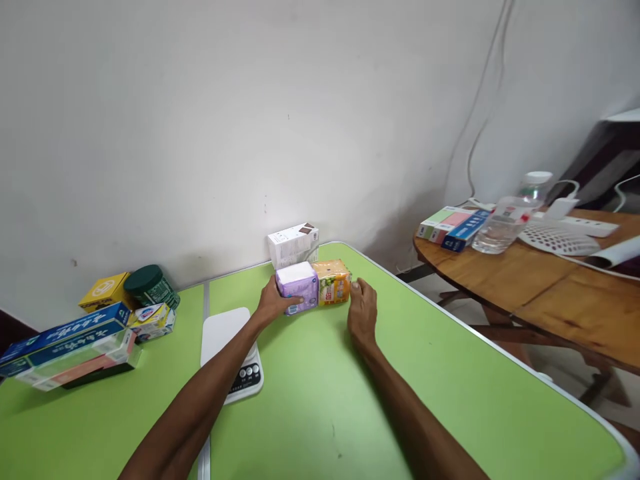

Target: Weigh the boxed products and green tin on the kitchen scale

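Note:
My left hand (274,301) grips a small purple-and-white soft pack (303,293), its thumb across the front and its other fingers hidden at the side. Against the pack's right side stands an orange soft pack (334,283) with green pictures on its wrapper. Curled closed, my right hand (363,308) is at the orange pack's right edge; whether it presses on the pack I cannot tell. Directly behind both packs a white box (294,244) with a brown square stands by the wall. A white kitchen scale (226,333) lies partly under my left forearm.
On the green table (310,413), at left, are blue toothpaste boxes (65,337), a yellow box (106,291), a dark green tub (151,287) and a small yellow-white box (153,321). A wooden table (565,293) at right bears a water bottle (505,220), boxes (453,225) and a power strip (583,225).

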The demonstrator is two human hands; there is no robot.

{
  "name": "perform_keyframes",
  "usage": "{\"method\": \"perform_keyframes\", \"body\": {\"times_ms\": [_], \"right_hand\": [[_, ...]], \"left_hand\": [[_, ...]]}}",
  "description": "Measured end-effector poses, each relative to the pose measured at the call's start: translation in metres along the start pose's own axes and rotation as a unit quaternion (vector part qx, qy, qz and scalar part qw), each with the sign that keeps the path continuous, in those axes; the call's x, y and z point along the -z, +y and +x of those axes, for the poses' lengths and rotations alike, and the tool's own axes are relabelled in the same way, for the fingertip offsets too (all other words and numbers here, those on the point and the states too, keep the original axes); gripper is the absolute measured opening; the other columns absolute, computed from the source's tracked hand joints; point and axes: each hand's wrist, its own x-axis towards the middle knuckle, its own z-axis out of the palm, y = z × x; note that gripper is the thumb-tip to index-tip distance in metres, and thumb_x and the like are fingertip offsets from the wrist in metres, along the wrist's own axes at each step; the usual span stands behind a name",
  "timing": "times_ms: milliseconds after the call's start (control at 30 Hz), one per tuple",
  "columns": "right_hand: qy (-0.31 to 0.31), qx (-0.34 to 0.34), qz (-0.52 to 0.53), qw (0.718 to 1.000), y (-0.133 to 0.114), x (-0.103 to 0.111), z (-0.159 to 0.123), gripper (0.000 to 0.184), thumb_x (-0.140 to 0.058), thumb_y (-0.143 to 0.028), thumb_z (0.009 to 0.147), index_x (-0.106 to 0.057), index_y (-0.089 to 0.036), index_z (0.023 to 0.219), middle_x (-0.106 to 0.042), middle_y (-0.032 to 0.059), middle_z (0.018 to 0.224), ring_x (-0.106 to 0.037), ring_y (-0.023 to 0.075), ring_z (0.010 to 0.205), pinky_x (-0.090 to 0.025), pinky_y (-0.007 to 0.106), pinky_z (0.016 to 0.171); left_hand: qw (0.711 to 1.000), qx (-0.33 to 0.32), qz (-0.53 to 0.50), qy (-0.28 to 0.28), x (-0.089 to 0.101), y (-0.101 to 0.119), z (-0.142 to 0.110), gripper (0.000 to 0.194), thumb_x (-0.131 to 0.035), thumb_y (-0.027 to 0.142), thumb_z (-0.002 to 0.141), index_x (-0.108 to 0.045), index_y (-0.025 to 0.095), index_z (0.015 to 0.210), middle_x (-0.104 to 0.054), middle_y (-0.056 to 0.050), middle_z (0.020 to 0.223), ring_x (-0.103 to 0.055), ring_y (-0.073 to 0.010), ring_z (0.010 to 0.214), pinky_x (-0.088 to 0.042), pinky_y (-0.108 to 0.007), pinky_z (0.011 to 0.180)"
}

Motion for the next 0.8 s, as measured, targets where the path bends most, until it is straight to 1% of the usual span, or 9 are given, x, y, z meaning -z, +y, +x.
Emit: {"method": "perform_keyframes", "body": {"times_ms": [67,133,300,367,467,533,633,733,800], "right_hand": [[0.041,0.056,-0.025,0.997,-0.011,0.004,-0.019,0.068,-0.035,-0.069,0.097,-0.057,-0.015,0.132,-0.059,0.0201,0.131,-0.05,0.0344,0.128,-0.038,0.055,0.111],[0.021,0.115,-0.016,0.993,-0.027,0.004,-0.037,0.06,-0.039,-0.062,0.1,-0.055,-0.016,0.136,-0.059,0.0191,0.133,-0.052,0.0336,0.128,-0.041,0.055,0.109],[-0.181,0.161,0.081,0.967,-0.089,-0.021,-0.083,0.045,-0.043,-0.048,0.105,-0.055,-0.022,0.14,-0.062,0.0146,0.138,-0.059,0.0289,0.127,-0.049,0.048,0.104],[-0.253,0.183,0.11,0.943,-0.111,-0.036,-0.105,0.043,-0.045,-0.045,0.105,-0.055,-0.023,0.141,-0.063,0.0132,0.137,-0.06,0.0281,0.126,-0.05,0.047,0.105],[-0.317,0.199,0.136,0.917,-0.13,-0.058,-0.139,0.043,-0.048,-0.041,0.105,-0.054,-0.025,0.143,-0.062,0.0118,0.138,-0.06,0.0274,0.125,-0.052,0.046,0.105],[-0.341,0.193,0.138,0.91,-0.134,-0.07,-0.156,0.042,-0.048,-0.041,0.105,-0.055,-0.026,0.143,-0.064,0.0116,0.136,-0.062,0.0274,0.123,-0.054,0.045,0.103],[-0.355,0.18,0.127,0.909,-0.131,-0.081,-0.17,0.042,-0.049,-0.043,0.104,-0.057,-0.026,0.141,-0.065,0.0121,0.133,-0.064,0.0281,0.121,-0.056,0.046,0.1],[-0.359,0.167,0.121,0.91,-0.12,-0.083,-0.17,0.044,-0.05,-0.046,0.103,-0.058,-0.025,0.141,-0.065,0.0128,0.134,-0.064,0.0283,0.122,-0.056,0.046,0.099],[-0.347,0.139,0.118,0.92,-0.108,-0.08,-0.165,0.046,-0.049,-0.048,0.103,-0.058,-0.024,0.141,-0.065,0.0135,0.137,-0.063,0.0288,0.124,-0.056,0.047,0.1]], "left_hand": [[1.0,-0.002,-0.024,0.013,0.008,0.004,-0.007,0.082,-0.096,0.036,0.057,-0.059,0.015,0.126,-0.072,-0.014,0.124,-0.069,-0.0285,0.11,-0.054,-0.044,0.097],[0.999,-0.014,-0.046,0.007,0.025,0.01,-0.019,0.082,-0.096,0.038,0.057,-0.059,0.016,0.128,-0.072,-0.014,0.124,-0.069,-0.0279,0.109,-0.056,-0.044,0.095],[0.996,-0.062,-0.04,-0.046,0.097,0.022,-0.075,0.076,-0.092,0.035,0.064,-0.058,0.02,0.13,-0.072,-0.011,0.127,-0.071,-0.0272,0.108,-0.059,-0.039,0.088],[0.997,-0.06,-0.028,-0.025,0.126,0.018,-0.099,0.074,-0.091,0.034,0.065,-0.057,0.02,0.129,-0.072,-0.01,0.125,-0.072,-0.0268,0.106,-0.059,-0.038,0.087],[0.998,-0.041,-0.035,0.017,0.159,-0.001,-0.129,0.076,-0.09,0.034,0.065,-0.055,0.02,0.131,-0.071,-0.01,0.126,-0.071,-0.0267,0.107,-0.059,-0.037,0.088],[0.998,-0.029,-0.043,0.038,0.17,-0.016,-0.143,0.075,-0.09,0.035,0.066,-0.055,0.02,0.131,-0.071,-0.01,0.127,-0.071,-0.0268,0.109,-0.059,-0.038,0.09],[0.997,-0.017,-0.047,0.057,0.173,-0.031,-0.152,0.072,-0.088,0.039,0.069,-0.055,0.02,0.13,-0.073,-0.01,0.122,-0.07,-0.0272,0.109,-0.059,-0.04,0.092],[0.997,-0.022,-0.048,0.062,0.17,-0.038,-0.154,0.075,-0.087,0.043,0.07,-0.054,0.02,0.134,-0.071,-0.011,0.127,-0.07,-0.0279,0.112,-0.057,-0.042,0.096],[0.996,-0.023,-0.046,0.069,0.17,-0.043,-0.156,0.086,-0.089,0.045,0.068,-0.05,0.021,0.141,-0.066,-0.014,0.137,-0.067,-0.0298,0.119,-0.054,-0.045,0.102]]}}
